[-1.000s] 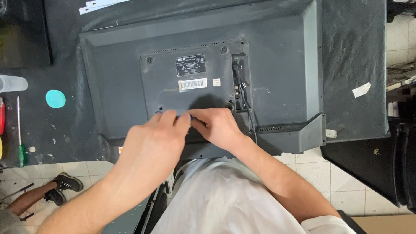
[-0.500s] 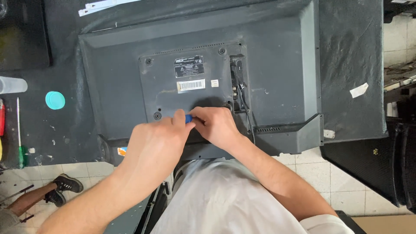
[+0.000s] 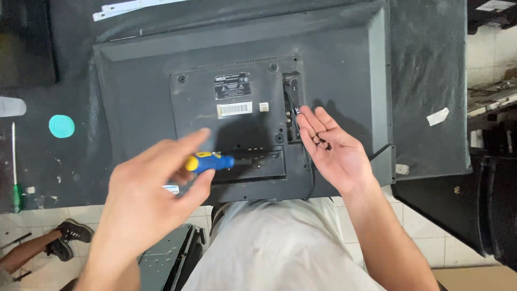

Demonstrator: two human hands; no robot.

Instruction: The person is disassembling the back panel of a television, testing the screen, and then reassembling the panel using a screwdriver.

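A screwdriver is held over a television's back cover while small screws are cupped in an open palm.

The left hand [image 3: 142, 196] is clamped on a blue-and-yellow screwdriver [image 3: 211, 161], its shaft laid toward the recessed panel of the face-down television [image 3: 334, 70]. The right hand [image 3: 334, 148] is spread palm-up with dark screws [image 3: 323, 143] lying in it. Farther off on the dark surface [image 3: 431, 64], a teal lid [image 3: 62, 126] and a green-handled screwdriver [image 3: 16, 172] are seen at the left, white tape [image 3: 437, 116] at the right.

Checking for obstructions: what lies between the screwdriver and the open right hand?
In the head view, only the TV back: its recessed bracket slot and dark cable.
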